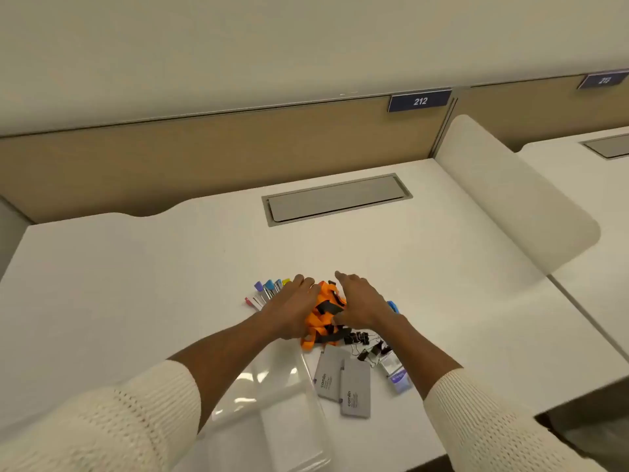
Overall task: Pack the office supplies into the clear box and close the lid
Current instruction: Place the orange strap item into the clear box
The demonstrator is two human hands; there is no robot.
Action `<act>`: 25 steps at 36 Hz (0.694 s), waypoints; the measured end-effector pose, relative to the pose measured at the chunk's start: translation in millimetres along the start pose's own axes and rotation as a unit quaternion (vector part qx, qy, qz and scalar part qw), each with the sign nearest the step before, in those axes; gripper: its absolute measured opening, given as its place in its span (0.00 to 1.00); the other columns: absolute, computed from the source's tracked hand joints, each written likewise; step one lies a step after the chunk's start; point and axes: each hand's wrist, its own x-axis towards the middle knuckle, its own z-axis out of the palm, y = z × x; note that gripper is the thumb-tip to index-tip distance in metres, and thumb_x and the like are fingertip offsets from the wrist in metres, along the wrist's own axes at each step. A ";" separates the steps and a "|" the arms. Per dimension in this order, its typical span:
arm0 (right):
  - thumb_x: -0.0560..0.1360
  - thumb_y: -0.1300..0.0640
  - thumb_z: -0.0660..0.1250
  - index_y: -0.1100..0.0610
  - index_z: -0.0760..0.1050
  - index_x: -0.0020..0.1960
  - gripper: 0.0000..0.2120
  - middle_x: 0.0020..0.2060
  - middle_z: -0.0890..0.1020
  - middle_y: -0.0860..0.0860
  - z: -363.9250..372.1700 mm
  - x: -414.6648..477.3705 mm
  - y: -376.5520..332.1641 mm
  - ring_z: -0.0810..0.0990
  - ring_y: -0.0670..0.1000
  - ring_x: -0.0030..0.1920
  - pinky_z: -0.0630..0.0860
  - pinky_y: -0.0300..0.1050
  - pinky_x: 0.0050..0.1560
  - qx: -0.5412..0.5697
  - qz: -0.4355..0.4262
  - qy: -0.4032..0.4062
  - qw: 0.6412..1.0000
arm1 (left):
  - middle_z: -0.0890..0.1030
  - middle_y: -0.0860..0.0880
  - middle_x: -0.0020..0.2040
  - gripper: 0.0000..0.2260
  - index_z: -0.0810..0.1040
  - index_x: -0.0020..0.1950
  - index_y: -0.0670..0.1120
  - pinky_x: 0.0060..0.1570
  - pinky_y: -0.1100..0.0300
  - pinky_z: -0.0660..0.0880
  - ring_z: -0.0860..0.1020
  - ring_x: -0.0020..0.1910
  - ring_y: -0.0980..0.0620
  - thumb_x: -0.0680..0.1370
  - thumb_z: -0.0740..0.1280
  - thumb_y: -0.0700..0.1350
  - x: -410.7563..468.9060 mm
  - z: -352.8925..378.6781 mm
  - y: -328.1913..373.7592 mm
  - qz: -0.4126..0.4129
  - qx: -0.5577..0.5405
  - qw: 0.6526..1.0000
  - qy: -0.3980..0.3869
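- The bundle of orange lanyards (325,313) sits on the white desk (136,267) just below the middle of the frame, pressed between both hands.
- The clear box (272,396) lies toward the lower edge, below and slightly left of the bundle, under the left forearm; its long axis runs up and down the frame, tilted a little. I cannot tell whether its lid is on or off.
- The left hand (289,310) cups the bundle's left side, fingers loosely spread and curved onto it, not closed into a fist.
- The right hand (362,306) lies against the right side, fingers extended and slightly apart, palm down on the straps.
- The bundle is gathered between the two hands rather than gripped by either.
- The left hand is nearer the box, so the carry looks like a short pull down the frame.
- Markers (267,291) fan out left of the hands; binder clips (366,344) and two grey cases (343,386) lie lower right.
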 end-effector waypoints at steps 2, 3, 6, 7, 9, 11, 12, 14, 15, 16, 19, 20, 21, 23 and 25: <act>0.65 0.48 0.79 0.55 0.54 0.80 0.51 0.71 0.71 0.57 2.6 3.3 1.8 0.69 0.60 0.71 0.76 0.58 0.63 -0.013 0.002 -0.016 1.000 | 0.74 0.45 0.66 0.36 0.69 0.70 0.46 0.62 0.51 0.75 0.71 0.63 0.46 0.69 0.78 0.58 5.7 5.1 0.8 0.007 -0.013 1.000 -0.005; 0.64 0.45 0.79 0.54 0.54 0.80 0.53 0.69 0.71 0.57 6.7 5.3 4.8 0.70 0.59 0.70 0.77 0.58 0.62 -0.021 0.005 -0.026 0.999 | 0.74 0.45 0.66 0.36 0.68 0.70 0.46 0.62 0.51 0.75 0.71 0.62 0.46 0.69 0.78 0.58 8.1 10.1 0.8 0.006 -0.015 1.000 -0.007; 0.64 0.42 0.80 0.54 0.53 0.81 0.55 0.67 0.72 0.56 19.2 15.2 10.7 0.71 0.58 0.68 0.77 0.54 0.62 -0.040 0.001 -0.038 0.998 | 0.74 0.44 0.67 0.32 0.68 0.71 0.47 0.63 0.52 0.75 0.71 0.64 0.46 0.73 0.76 0.56 14.3 13.4 4.7 -0.002 -0.031 0.999 -0.012; 0.64 0.42 0.80 0.54 0.53 0.81 0.55 0.67 0.72 0.56 23.2 18.5 12.0 0.71 0.57 0.68 0.76 0.53 0.63 -0.042 -0.001 -0.039 0.998 | 0.74 0.44 0.67 0.30 0.68 0.71 0.46 0.64 0.52 0.75 0.72 0.65 0.46 0.75 0.75 0.55 16.6 15.1 5.7 -0.005 -0.042 0.999 -0.014; 0.65 0.43 0.80 0.55 0.54 0.80 0.53 0.67 0.71 0.57 29.5 22.6 13.1 0.70 0.57 0.67 0.76 0.53 0.63 -0.040 -0.005 -0.035 0.999 | 0.74 0.43 0.67 0.27 0.69 0.71 0.45 0.64 0.53 0.74 0.72 0.65 0.46 0.78 0.72 0.54 19.1 17.6 6.8 -0.012 -0.065 0.998 -0.014; 0.66 0.44 0.79 0.54 0.57 0.79 0.50 0.65 0.72 0.57 35.2 26.1 13.5 0.70 0.57 0.66 0.76 0.53 0.61 -0.032 -0.009 -0.025 0.999 | 0.75 0.43 0.66 0.26 0.69 0.71 0.45 0.62 0.54 0.75 0.73 0.64 0.46 0.78 0.72 0.55 21.0 20.6 8.3 -0.015 -0.087 0.996 -0.017; 0.66 0.45 0.79 0.54 0.59 0.78 0.48 0.65 0.72 0.57 37.2 27.8 13.0 0.71 0.57 0.65 0.76 0.53 0.60 -0.027 -0.012 -0.017 0.999 | 0.76 0.43 0.65 0.26 0.70 0.70 0.45 0.60 0.54 0.75 0.73 0.62 0.46 0.78 0.72 0.55 22.2 21.3 9.1 -0.016 -0.097 0.995 -0.015; 0.67 0.46 0.78 0.54 0.62 0.76 0.43 0.63 0.72 0.56 39.2 30.6 11.7 0.72 0.57 0.63 0.77 0.54 0.56 -0.020 -0.017 0.002 1.000 | 0.77 0.43 0.63 0.26 0.71 0.70 0.45 0.57 0.55 0.75 0.75 0.60 0.46 0.77 0.73 0.55 24.7 21.0 9.2 -0.027 -0.123 0.992 -0.013; 0.67 0.46 0.78 0.53 0.64 0.74 0.41 0.61 0.73 0.56 39.3 31.3 10.5 0.73 0.57 0.61 0.77 0.53 0.54 -0.016 -0.020 0.009 1.000 | 0.78 0.43 0.61 0.24 0.72 0.69 0.44 0.56 0.55 0.75 0.76 0.58 0.46 0.78 0.72 0.54 26.0 18.6 9.5 -0.036 -0.137 0.990 -0.012; 0.67 0.46 0.77 0.53 0.66 0.72 0.38 0.60 0.73 0.55 39.5 32.0 9.7 0.74 0.57 0.60 0.77 0.53 0.52 -0.010 -0.023 0.014 1.000 | 0.79 0.43 0.59 0.22 0.73 0.68 0.44 0.55 0.55 0.75 0.78 0.57 0.45 0.78 0.71 0.53 27.5 15.9 9.8 -0.045 -0.152 0.987 -0.010; 0.66 0.45 0.78 0.52 0.71 0.64 0.31 0.54 0.77 0.52 40.3 33.1 10.3 0.77 0.55 0.54 0.77 0.52 0.49 0.016 -0.021 0.021 0.999 | 0.81 0.43 0.55 0.15 0.76 0.62 0.44 0.55 0.49 0.78 0.80 0.54 0.44 0.80 0.69 0.51 29.7 9.6 12.1 -0.058 -0.191 0.980 0.001; 0.66 0.45 0.77 0.52 0.72 0.62 0.29 0.52 0.78 0.52 39.7 33.5 11.6 0.78 0.55 0.52 0.78 0.52 0.48 0.024 -0.019 0.019 0.999 | 0.82 0.42 0.54 0.14 0.77 0.60 0.43 0.55 0.48 0.78 0.80 0.53 0.44 0.81 0.69 0.51 29.9 7.2 14.1 -0.060 -0.200 0.978 0.004; 0.66 0.46 0.77 0.52 0.73 0.60 0.26 0.50 0.80 0.51 38.9 33.9 13.2 0.79 0.55 0.50 0.78 0.52 0.48 0.029 -0.013 0.016 0.999 | 0.82 0.42 0.54 0.14 0.77 0.59 0.43 0.55 0.49 0.78 0.80 0.52 0.44 0.81 0.68 0.51 30.2 5.1 16.3 -0.060 -0.205 0.977 0.009; 0.65 0.45 0.75 0.51 0.74 0.57 0.24 0.48 0.81 0.50 35.2 34.6 15.0 0.79 0.54 0.47 0.77 0.51 0.48 0.039 -0.004 0.020 0.999 | 0.81 0.42 0.54 0.13 0.77 0.58 0.43 0.52 0.52 0.76 0.80 0.52 0.45 0.81 0.68 0.51 30.4 0.0 19.3 -0.059 -0.207 0.976 0.025; 0.61 0.41 0.73 0.51 0.76 0.56 0.27 0.46 0.82 0.50 28.6 35.1 12.7 0.80 0.54 0.46 0.77 0.50 0.47 0.056 -0.006 0.035 0.998 | 0.81 0.42 0.53 0.11 0.77 0.57 0.42 0.50 0.54 0.74 0.79 0.51 0.44 0.80 0.69 0.49 29.8 -7.8 17.5 -0.058 -0.204 0.976 0.042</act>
